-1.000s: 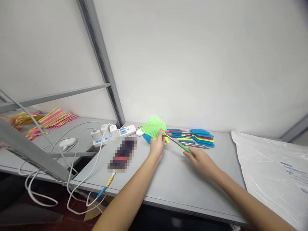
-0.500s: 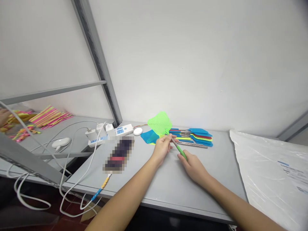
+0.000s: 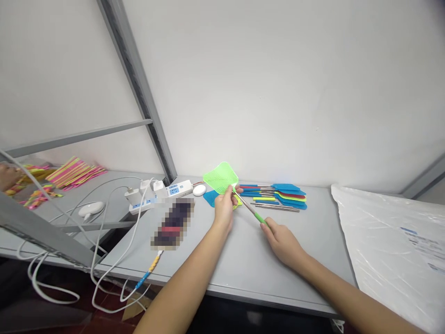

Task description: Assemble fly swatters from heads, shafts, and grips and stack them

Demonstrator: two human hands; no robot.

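A bright green fly swatter (image 3: 221, 177) with a perforated head is held above the grey table (image 3: 222, 264). My left hand (image 3: 225, 203) is closed around its neck, just below the head. My right hand (image 3: 281, 239) grips the green handle at the other end, and a length of metal rod shows between the two hands. Behind my left hand lie a blue swatter head (image 3: 209, 198) and a yellow one, partly covered. To the right is a pile of swatters (image 3: 288, 195) with blue, red and yellow heads. Loose metal rods (image 3: 278, 207) lie in front of that pile.
White power strips (image 3: 179, 188) with chargers and cables stand at the back left, beside a round white disc (image 3: 199, 190). A pixelated dark object (image 3: 173, 225) lies left. A white plastic bag (image 3: 389, 250) covers the right side. Another person's hand (image 3: 9, 177) shows far left, beyond the metal frame.
My left hand and the swatter head have moved left, away from my right hand. More of the metal rod shows between my hands now.
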